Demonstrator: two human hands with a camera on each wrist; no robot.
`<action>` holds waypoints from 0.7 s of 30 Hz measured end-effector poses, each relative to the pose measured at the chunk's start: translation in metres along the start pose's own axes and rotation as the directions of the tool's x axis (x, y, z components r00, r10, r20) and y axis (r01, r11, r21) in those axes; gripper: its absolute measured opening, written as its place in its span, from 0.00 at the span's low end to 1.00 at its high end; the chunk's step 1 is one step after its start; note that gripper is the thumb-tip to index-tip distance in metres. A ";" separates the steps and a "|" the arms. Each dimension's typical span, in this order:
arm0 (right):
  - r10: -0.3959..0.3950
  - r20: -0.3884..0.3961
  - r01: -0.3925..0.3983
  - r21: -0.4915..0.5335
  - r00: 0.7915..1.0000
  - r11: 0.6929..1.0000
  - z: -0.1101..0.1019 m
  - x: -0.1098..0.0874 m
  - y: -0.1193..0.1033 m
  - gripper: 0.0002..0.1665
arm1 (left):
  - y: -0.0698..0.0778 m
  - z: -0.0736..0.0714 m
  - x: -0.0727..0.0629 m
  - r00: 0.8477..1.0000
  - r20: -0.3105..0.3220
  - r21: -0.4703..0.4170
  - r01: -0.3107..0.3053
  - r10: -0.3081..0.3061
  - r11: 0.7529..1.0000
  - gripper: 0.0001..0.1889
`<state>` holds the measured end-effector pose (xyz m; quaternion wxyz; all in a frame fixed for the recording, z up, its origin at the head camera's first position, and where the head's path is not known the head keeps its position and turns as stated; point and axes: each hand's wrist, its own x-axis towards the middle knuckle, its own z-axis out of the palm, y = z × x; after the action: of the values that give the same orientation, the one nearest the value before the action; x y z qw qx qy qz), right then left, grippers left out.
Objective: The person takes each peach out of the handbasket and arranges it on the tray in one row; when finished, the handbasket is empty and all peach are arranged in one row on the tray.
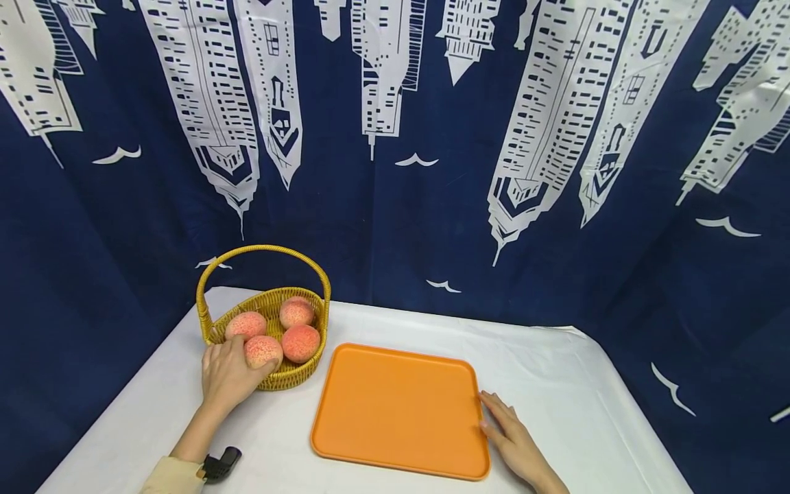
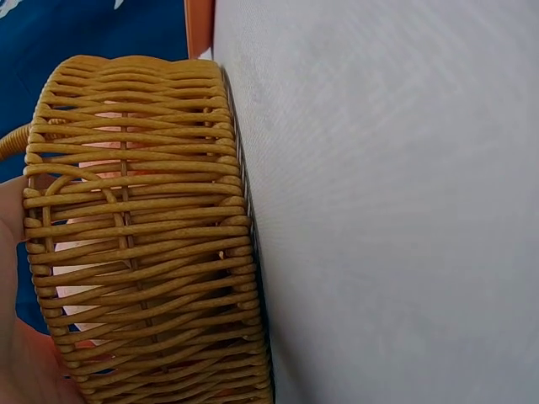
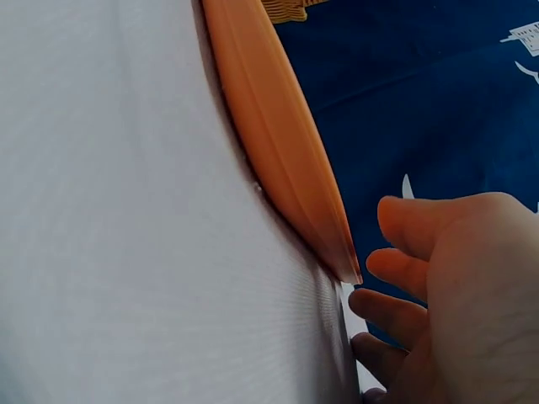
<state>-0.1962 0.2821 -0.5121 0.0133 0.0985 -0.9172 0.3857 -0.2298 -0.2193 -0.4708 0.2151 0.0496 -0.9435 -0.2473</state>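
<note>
A yellow woven basket (image 1: 290, 377) with an arched handle stands at the left and holds several pinkish-red peaches. Reaching over its near rim, my left hand (image 1: 227, 376) grips the front peach (image 1: 263, 350), thumb and fingers on opposite sides. Behind it lie another peach (image 1: 246, 324) on the left and two at the right of the basket. The left wrist view shows the basket wall (image 2: 143, 236), which partly hides the fruit. Beside the right edge of an orange tray (image 1: 401, 412), my right hand (image 1: 517, 440) rests with relaxed, spread fingers, fingertips right at the rim.
A white cloth (image 1: 555, 384) covers the table. Below the left forearm is a black device (image 1: 222, 464) at the wrist. A dark blue curtain (image 1: 382, 226) with white buildings and birds hangs behind the table.
</note>
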 end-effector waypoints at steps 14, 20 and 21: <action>0.042 0.018 -0.042 0.000 0.999 0.999 0.001 -0.001 -0.001 0.32 | -0.002 0.005 0.001 0.999 -0.041 -0.023 0.031 -0.032 0.999 0.40; 0.051 0.021 -0.050 -0.017 0.998 0.999 0.001 -0.001 0.000 0.32 | 0.000 0.003 0.001 0.998 -0.041 -0.036 0.049 -0.051 0.998 0.40; 0.048 0.021 -0.048 -0.020 0.999 0.999 0.001 -0.001 0.000 0.32 | 0.000 0.003 0.001 0.998 -0.040 -0.038 0.052 -0.053 0.998 0.40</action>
<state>-0.1952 0.2816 -0.5130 -0.0048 0.0803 -0.9231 0.3760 -0.2318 -0.2180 -0.4732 0.2287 0.0755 -0.9324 -0.2694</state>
